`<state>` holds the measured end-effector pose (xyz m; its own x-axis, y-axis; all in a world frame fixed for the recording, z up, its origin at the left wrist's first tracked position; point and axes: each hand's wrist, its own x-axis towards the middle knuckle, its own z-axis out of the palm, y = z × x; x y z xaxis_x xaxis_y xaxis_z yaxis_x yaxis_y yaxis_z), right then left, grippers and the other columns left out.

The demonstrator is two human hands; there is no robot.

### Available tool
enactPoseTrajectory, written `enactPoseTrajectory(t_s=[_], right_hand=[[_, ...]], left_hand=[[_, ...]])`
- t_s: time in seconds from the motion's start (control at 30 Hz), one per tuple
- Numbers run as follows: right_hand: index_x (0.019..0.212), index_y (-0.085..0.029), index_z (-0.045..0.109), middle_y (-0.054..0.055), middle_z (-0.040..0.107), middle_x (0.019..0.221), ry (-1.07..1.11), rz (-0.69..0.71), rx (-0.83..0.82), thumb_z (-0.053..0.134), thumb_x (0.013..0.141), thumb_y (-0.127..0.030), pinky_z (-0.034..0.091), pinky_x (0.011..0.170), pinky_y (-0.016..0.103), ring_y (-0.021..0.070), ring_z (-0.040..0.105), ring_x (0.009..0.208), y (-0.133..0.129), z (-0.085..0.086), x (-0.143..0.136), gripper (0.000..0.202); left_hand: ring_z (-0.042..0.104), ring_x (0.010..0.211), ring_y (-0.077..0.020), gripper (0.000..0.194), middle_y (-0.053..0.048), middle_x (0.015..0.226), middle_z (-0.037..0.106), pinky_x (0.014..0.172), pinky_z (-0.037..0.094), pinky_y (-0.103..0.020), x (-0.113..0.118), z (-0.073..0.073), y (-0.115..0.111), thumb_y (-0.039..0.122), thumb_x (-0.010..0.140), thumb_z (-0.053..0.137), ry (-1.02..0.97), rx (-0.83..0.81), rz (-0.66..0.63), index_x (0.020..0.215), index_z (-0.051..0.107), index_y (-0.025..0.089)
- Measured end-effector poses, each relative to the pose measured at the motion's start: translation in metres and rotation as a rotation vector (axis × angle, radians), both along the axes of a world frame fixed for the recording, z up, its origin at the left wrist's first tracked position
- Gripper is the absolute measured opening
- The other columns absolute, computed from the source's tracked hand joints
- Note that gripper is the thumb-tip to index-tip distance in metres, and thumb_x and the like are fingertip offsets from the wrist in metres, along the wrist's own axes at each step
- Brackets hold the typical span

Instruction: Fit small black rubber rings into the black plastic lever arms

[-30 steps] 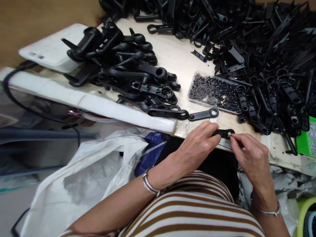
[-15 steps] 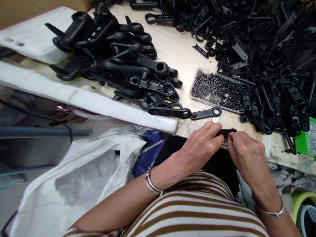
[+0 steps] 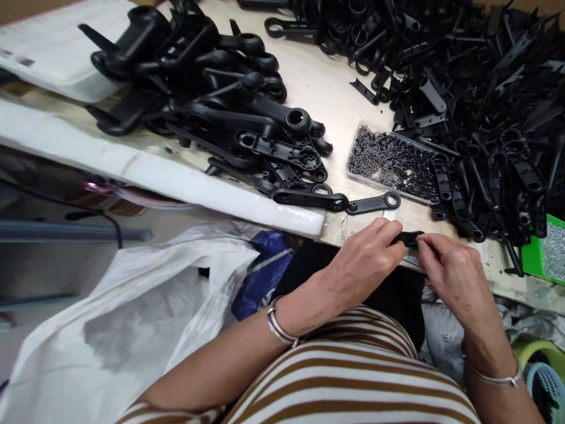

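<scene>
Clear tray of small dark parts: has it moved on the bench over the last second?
No. The clear tray keeps its spot relative to the end of the white edge strip; both shifted together in view.

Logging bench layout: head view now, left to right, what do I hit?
White box → left heap of black parts → left hand → held black part → right hand → green tray.
</scene>
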<state>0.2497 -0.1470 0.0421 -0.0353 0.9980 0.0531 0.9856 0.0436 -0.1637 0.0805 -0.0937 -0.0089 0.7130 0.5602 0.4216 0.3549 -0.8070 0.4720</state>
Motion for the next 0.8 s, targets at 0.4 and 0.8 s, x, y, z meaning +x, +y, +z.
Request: enactPoseTrajectory(t_s=[0.4, 0.8], right_hand=[[0.082, -0.017, 0.068, 0.002, 0.070, 0.065, 0.164, -0.119, -0.073, 0.052, 0.090, -0.023, 0.047, 0.062, 0.026, 0.0169, 0.067, 0.060, 0.000, 0.003, 0.001, 0.019], [0.090, -0.017, 0.065, 0.009, 0.072, 0.087, -0.053, 0.038, 0.048, 0.048, 0.095, -0.021, 0.046, 0.062, 0.029, 0.0188, 0.067, 0.069, -0.008, -0.005, -0.003, 0.018]], left_hand=[[0.055, 0.097, -0.0199, 0.029, -0.011, 0.102, 0.060, 0.082, 0.053, -0.032, -0.001, -0.002, 0.002, 0.012, 0.098, 0.037, -0.033, -0.050, -0.010, 0.088, 0.064, 0.012], [0.056, 0.089, -0.0185, 0.029, -0.011, 0.094, 0.062, 0.081, 0.054, -0.030, 0.001, -0.007, 0.000, 0.008, 0.097, 0.040, -0.180, 0.085, 0.035, 0.079, 0.063, 0.010]])
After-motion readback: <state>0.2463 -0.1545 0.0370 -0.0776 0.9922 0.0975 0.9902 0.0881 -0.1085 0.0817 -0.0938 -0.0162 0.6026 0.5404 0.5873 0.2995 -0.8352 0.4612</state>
